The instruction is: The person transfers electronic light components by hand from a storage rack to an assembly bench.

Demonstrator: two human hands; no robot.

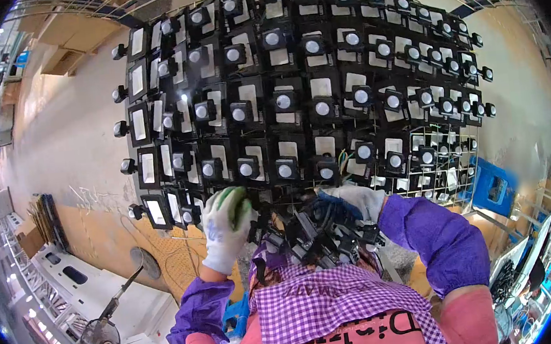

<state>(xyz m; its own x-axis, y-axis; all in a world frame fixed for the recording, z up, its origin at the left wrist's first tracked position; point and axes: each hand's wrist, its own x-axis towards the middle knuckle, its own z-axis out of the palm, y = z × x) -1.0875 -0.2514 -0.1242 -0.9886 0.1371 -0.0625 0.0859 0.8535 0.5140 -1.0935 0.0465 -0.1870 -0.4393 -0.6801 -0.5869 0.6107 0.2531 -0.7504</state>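
My left hand (226, 223), in a white glove with green on the fingers, is at the near edge of the rack with its fingers curled inward. Dark parts lie beside its fingertips, and what it grips is hidden. On the right, my right hand (351, 202) wears a white glove with dark blue fingers. Those fingers bend down over a heap of small black brackets (320, 237) in front of my chequered apron (339, 297); the piece in them cannot be made out. Ahead, rows of black floodlights (287, 151) with round white sensors fill the rack.
The wire grid (443, 180) of the rack shows at the lower right. A blue crate (492, 187) stands on the floor to the right. On the left are a pedestal fan (100, 341), white cabinets (75, 281) and a cardboard box (70, 33) farther back.
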